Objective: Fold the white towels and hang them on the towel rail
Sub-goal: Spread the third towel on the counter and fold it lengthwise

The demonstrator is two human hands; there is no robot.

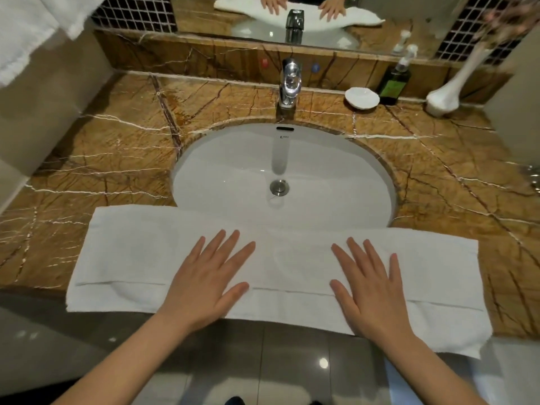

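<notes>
A white towel (137, 252) lies folded lengthwise along the front edge of the marble counter (117, 147), its middle spanning the near rim of the sink. Its folded-over edge forms a line near the front. My left hand (209, 276) rests flat on the towel left of centre, fingers straight and spread. My right hand (371, 283) lies flat on it right of centre, fingers likewise spread. More white towel fabric (26, 30) hangs at the upper left; the rail holding it is out of view.
A white oval sink (233, 159) with a chrome tap (290, 83) sits mid-counter. At the back right stand a white soap dish (361, 97), a dark pump bottle (396, 80) and a white vase (447, 95). A mirror (292, 19) runs along the back wall.
</notes>
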